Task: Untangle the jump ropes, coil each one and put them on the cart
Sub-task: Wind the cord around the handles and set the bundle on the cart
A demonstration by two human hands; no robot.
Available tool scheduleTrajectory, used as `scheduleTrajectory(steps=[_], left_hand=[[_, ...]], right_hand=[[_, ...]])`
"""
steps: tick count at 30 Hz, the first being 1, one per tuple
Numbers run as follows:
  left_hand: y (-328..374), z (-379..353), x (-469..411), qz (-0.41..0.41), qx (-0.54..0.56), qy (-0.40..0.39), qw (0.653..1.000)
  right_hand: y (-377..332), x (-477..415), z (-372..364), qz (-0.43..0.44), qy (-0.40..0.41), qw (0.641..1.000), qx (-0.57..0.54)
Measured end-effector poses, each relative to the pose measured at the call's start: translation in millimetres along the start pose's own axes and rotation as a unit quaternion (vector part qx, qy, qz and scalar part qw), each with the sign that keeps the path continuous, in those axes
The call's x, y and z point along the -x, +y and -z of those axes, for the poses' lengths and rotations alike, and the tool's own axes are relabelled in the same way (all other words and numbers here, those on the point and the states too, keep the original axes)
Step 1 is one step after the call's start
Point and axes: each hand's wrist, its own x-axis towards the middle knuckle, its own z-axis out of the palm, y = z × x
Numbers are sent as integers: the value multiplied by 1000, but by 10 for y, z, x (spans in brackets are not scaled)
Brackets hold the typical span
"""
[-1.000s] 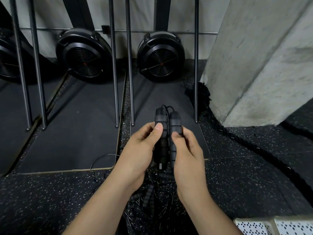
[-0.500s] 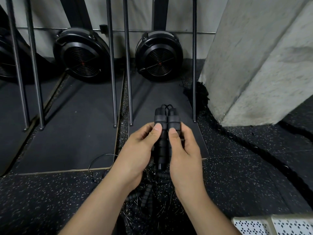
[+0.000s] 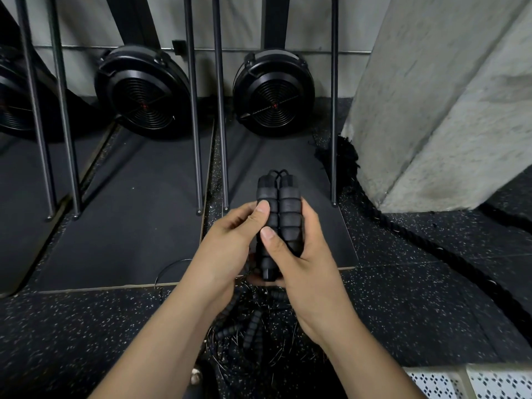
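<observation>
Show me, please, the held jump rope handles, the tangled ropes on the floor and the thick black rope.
held handles (image 3: 288, 205): head view, ribbed foam grip of the right-side handle.
tangled ropes (image 3: 254, 325): head view, a foam handle in the pile.
thick black rope (image 3: 403, 233): head view, mid-length on the floor.

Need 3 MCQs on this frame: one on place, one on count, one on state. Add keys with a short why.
1. Where does the tangled rope pile lie?
A) on the floor
B) on a shelf
C) hung on the wall

2. How many foam handles are held?
A) one
B) two
C) four

3. What is the right hand doing?
A) lying flat on the ground
B) gripping the handles
C) hanging idle

Key:
1 A, the tangle sits on the speckled floor.
2 B, two black handles stand side by side.
3 B, its thumb and fingers curl round them, as do those of the left hand.
</observation>
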Motion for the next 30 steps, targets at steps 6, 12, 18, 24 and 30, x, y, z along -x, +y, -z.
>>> scheduleTrajectory(steps=[6,12,18,24,30], left_hand=[[-2,140,-49,-27,-109,51,992],[82,277,-109,-108,-102,179,973],[154,176,-10,-4,22,80,997],[-1,-60,83,-34,-45,-18,998],[-10,-57,-20,-61,-305,22,950]], right_hand=[[-117,-39,66,-62,-49,995,-66],[-321,-19,183,-140,-233,953,-130],[-441,46,236,-123,-323,925,-160],[-446,15,179,-38,-228,961,-151],[-417,-62,271,-13,-125,990,-59]])
